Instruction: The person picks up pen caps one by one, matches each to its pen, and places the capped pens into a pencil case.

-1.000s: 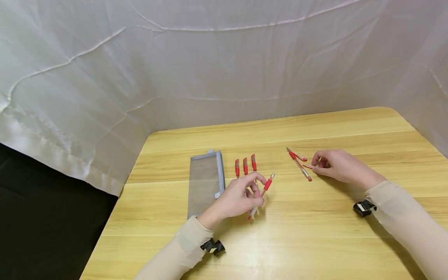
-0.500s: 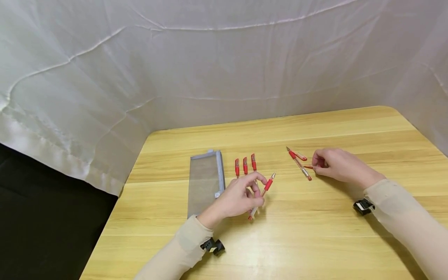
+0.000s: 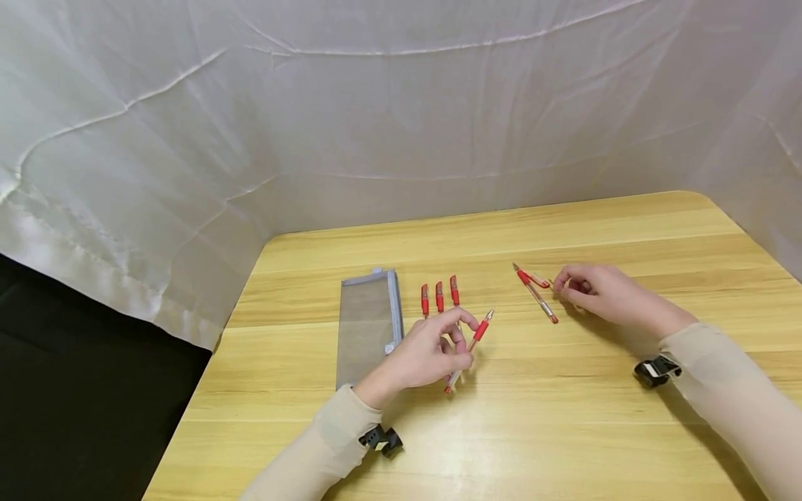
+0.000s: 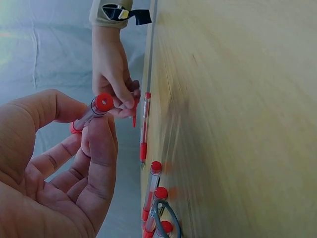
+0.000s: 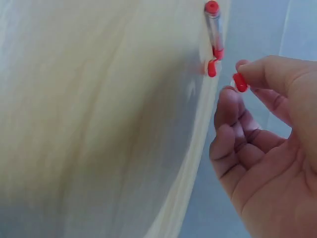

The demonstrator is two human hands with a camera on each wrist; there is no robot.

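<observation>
- Capping step: my left hand pinches an uncapped red pen near the table's middle, tip pointing far-right.
- My right hand pinches a red cap, beside another pen.
- Next, as I judge it: bring cap to tip, aligned.
- Pen: clear barrel, red grip.

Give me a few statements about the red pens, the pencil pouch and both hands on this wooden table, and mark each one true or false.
1. The left hand grips a red uncapped pen. True.
2. The grey mesh zip pouch lies right of the three capped red pens. False: it lies left of them.
3. The right hand pinches a small red pen cap. True.
4. Another uncapped red pen stands upright. False: it lies flat on the light wooden table.
</observation>
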